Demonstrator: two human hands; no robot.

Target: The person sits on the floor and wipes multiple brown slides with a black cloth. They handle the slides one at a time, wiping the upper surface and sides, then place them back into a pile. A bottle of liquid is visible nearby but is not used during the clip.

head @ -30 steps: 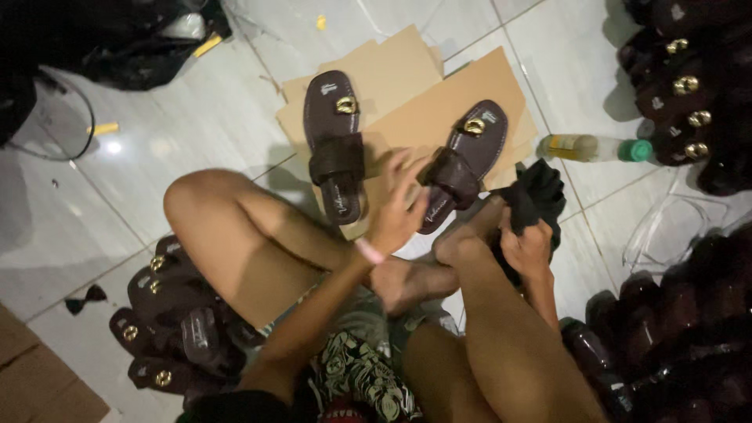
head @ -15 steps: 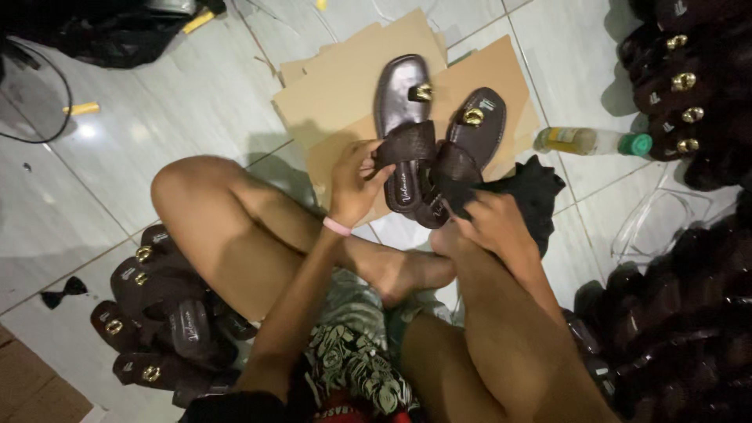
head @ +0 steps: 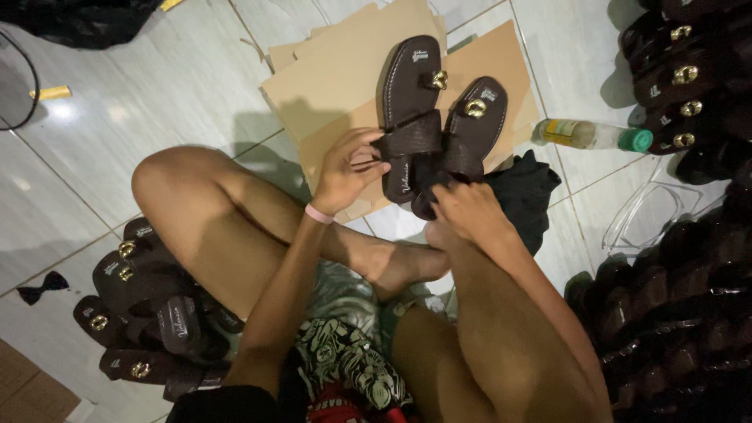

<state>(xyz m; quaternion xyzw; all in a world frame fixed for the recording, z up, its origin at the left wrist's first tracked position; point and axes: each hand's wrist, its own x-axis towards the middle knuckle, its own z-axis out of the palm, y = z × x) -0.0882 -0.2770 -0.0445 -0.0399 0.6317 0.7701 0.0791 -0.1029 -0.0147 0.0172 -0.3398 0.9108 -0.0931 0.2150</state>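
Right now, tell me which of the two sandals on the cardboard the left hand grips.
The left hand grips the left sandal, the longer-looking one lying farther up; the right sandal sits beside it.

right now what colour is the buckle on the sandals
Gold buckle on dark brown sandals, clearest in the head view.

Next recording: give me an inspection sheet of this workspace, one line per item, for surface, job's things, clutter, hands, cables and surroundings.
Surface: pale tiled floor with flat cardboard sheets laid on it.
Job's things: two dark brown sandals with gold buckles, the left sandal and the right sandal, side by side on the cardboard.
Clutter: plastic bottle with green cap, black cloth, clear plastic wrap.
Hands: left hand grips the left sandal's strap; right hand rests at the right sandal's heel end, grip unclear.
Cables: a dark loop at the left edge; cannot tell whether it is a cable.
Surroundings: sandal pile by the left knee, more sandals on the right.
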